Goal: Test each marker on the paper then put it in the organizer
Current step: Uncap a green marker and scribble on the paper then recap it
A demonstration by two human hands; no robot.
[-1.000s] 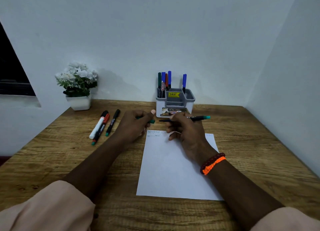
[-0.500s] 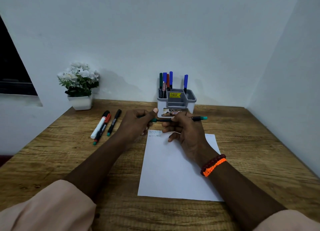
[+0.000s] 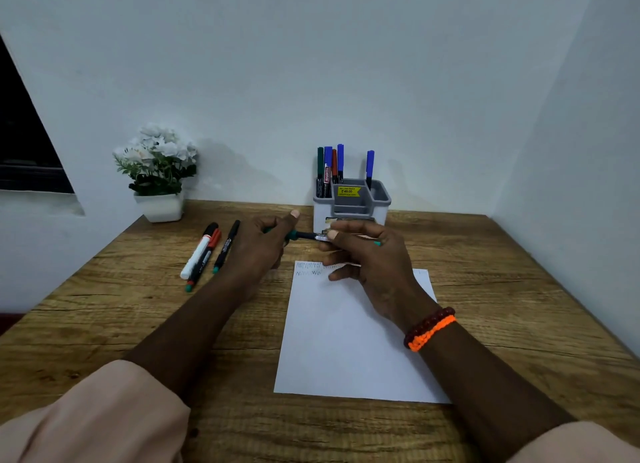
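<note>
Whereas a second before the cap and the barrel were held apart, the left hand [image 3: 259,244] had by now brought the green cap onto the tip of the green marker [image 3: 313,236], which the right hand [image 3: 372,254] held level just above the top edge of the paper [image 3: 349,341]. Left fingers were pinched on the cap end; right fingers were clenched round the barrel, its green tail showing past the knuckles. Two rows of zigzag test marks [image 3: 308,268] lay on the paper, partly hidden by the right hand.

Behind the hands, against the wall, the grey organizer [image 3: 351,204] stood on the table [image 3: 502,289]. Its back-left compartment held four upright markers [image 3: 329,166]: one green, two blue, one red. A single blue marker [image 3: 370,168] stood in the back-right compartment. What the front compartments held could not be told.

Left of the hands, three more markers [image 3: 207,251] lay on the table, near a potted white flower [image 3: 159,171].
</note>
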